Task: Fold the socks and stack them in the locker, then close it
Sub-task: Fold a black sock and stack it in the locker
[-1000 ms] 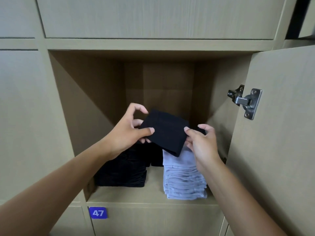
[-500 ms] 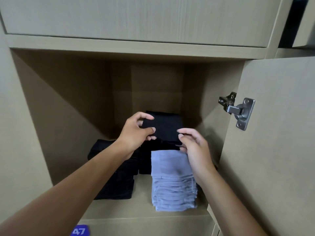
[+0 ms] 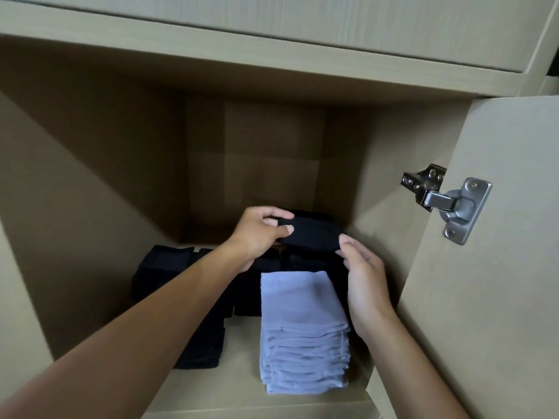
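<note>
left hand & right hand pinch the folded black sock at its ends, far in the locker. prob soft, light, floppy. best held by both ends so the fold stays.

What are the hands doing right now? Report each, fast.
Left hand: closed, pinching the left end of the folded black sock.
Right hand: fingertips on the sock's right end, holding it over the black stack at the back.
</note>
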`<state>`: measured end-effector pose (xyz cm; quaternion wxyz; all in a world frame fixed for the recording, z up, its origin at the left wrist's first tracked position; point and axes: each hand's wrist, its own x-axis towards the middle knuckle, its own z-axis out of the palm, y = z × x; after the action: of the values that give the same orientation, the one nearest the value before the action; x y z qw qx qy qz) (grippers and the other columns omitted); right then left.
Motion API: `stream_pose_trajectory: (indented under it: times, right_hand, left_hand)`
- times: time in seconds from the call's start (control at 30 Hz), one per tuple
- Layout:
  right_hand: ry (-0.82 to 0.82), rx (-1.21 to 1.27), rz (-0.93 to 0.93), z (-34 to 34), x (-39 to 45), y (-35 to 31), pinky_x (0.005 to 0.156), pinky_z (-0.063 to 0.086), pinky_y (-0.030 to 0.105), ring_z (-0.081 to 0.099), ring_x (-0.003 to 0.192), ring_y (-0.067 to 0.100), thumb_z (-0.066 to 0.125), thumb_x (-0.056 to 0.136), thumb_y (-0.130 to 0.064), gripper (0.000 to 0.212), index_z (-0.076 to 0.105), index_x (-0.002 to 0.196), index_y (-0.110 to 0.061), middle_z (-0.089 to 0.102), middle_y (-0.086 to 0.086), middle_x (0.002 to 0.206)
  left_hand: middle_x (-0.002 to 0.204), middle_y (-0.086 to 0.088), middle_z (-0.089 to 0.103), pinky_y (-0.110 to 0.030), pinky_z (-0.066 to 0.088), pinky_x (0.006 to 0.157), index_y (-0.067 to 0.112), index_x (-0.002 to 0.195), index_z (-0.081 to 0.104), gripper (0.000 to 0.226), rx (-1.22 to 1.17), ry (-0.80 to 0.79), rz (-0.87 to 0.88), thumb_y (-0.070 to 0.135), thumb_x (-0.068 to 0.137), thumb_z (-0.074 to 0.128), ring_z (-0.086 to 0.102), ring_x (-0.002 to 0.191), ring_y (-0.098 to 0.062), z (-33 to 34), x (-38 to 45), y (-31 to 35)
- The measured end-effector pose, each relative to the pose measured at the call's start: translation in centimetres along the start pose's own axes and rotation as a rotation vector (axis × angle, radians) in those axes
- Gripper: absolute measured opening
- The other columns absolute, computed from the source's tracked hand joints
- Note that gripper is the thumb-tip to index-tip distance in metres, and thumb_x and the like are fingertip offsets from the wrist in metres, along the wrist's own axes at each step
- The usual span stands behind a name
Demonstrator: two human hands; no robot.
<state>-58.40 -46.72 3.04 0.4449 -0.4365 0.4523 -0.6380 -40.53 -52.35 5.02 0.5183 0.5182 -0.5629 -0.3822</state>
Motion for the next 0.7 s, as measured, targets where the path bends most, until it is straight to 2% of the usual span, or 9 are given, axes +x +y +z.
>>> stream_pose_trajectory:
  times: [0.07, 0.13, 0.17, 0.23, 0.3, 0.37, 0.53, 0.6, 0.7]
  right_hand:
    - [0.026, 0.020, -0.001, -0.1, 0.5, 0.4, 0.098, 0.042, 0.026, 0.063, 0.112, 0.015, 0.056, 0.102, -0.015, 0.015, 0.069, 0.105, -0.019, 0.069, 0.002, 0.111]
    - [0.040, -0.004, -0.010, -0.2, 0.9, 1.0, 0.107, 0.044, 0.034, 0.058, 0.127, 0.027, 0.056, 0.102, -0.015, 0.023, 0.068, 0.118, -0.003, 0.067, 0.014, 0.125]
    - [0.036, -0.033, -0.012, -0.3, 1.1, 1.3, 0.111, 0.040, 0.033, 0.054, 0.133, 0.025, 0.057, 0.102, -0.018, 0.029, 0.064, 0.127, -0.004, 0.063, 0.009, 0.134]
    - [0.030, -0.100, -0.008, -0.4, 1.4, 1.8, 0.119, 0.032, 0.032, 0.046, 0.140, 0.014, 0.056, 0.103, -0.027, 0.039, 0.057, 0.139, -0.013, 0.051, -0.005, 0.148]
    - [0.031, -0.153, 0.025, -0.5, 1.6, 2.1, 0.122, 0.026, 0.035, 0.038, 0.144, 0.009, 0.050, 0.104, -0.036, 0.049, 0.045, 0.151, -0.023, 0.041, -0.010, 0.157]
    - [0.033, -0.188, 0.052, -0.6, 1.7, 2.3, 0.122, 0.024, 0.034, 0.035, 0.145, 0.008, 0.044, 0.105, -0.041, 0.051, 0.039, 0.155, -0.028, 0.036, -0.012, 0.160]
    - [-0.019, -0.252, 0.107, -0.4, 1.3, 2.3, 0.106, 0.022, 0.026, 0.030, 0.148, 0.011, 0.035, 0.107, -0.048, 0.058, 0.022, 0.160, -0.032, 0.028, -0.011, 0.163]
    - [-0.046, -0.296, 0.105, -0.5, 1.4, 2.4, 0.111, 0.020, 0.027, 0.024, 0.151, 0.011, 0.032, 0.107, -0.050, 0.059, 0.016, 0.161, -0.033, 0.020, -0.012, 0.166]
    - [-0.070, -0.394, 0.127, -0.7, 1.7, 3.1, 0.125, 0.012, 0.038, 0.015, 0.154, 0.010, 0.027, 0.105, -0.057, 0.061, 0.015, 0.161, -0.035, 0.015, -0.013, 0.168]
  left_hand:
    - [0.063, 0.007, 0.052, -0.045, 0.050, 0.106, 0.018, 0.105, 0.078, 0.022, 0.002, 0.003, -0.007, 0.007, 0.086, 0.079, 0.060, 0.074, -0.013, 0.3, 0.7, -0.7]
    - [0.060, 0.011, 0.050, -0.047, 0.052, 0.104, 0.018, 0.104, 0.078, 0.023, -0.012, -0.009, -0.006, 0.006, 0.085, 0.081, 0.060, 0.073, -0.014, 0.8, 1.2, -1.3]
    - [0.064, 0.009, 0.054, -0.045, 0.054, 0.102, 0.019, 0.103, 0.077, 0.023, -0.016, -0.019, -0.005, 0.006, 0.085, 0.081, 0.062, 0.077, -0.016, 1.2, 1.4, -1.5]
    - [0.087, -0.002, 0.064, -0.035, 0.059, 0.091, 0.018, 0.105, 0.076, 0.024, -0.009, -0.037, -0.011, 0.005, 0.085, 0.081, 0.068, 0.087, -0.020, 1.7, 1.8, -1.9]
    - [0.100, -0.007, 0.064, -0.026, 0.059, 0.079, 0.013, 0.109, 0.075, 0.026, 0.004, -0.059, -0.014, 0.004, 0.085, 0.080, 0.069, 0.091, -0.021, 2.1, 2.1, -2.3]
    - [0.099, -0.005, 0.064, -0.024, 0.059, 0.076, 0.011, 0.111, 0.075, 0.029, 0.023, -0.074, -0.024, 0.005, 0.084, 0.082, 0.069, 0.092, -0.018, 2.3, 2.3, -2.7]
    - [0.098, -0.008, 0.069, -0.023, 0.060, 0.074, 0.009, 0.111, 0.074, 0.032, 0.041, -0.094, -0.055, 0.008, 0.081, 0.086, 0.072, 0.093, -0.018, 2.2, 2.9, -3.7]
    - [0.104, -0.011, 0.069, -0.020, 0.060, 0.072, 0.010, 0.111, 0.074, 0.034, 0.075, -0.105, -0.050, 0.012, 0.080, 0.087, 0.073, 0.096, -0.021, 2.3, 3.1, -3.9]
    - [0.107, -0.009, 0.065, -0.013, 0.055, 0.063, 0.014, 0.111, 0.074, 0.036, 0.190, -0.098, -0.012, 0.018, 0.078, 0.089, 0.071, 0.092, -0.017, 2.2, 3.3, -4.0]
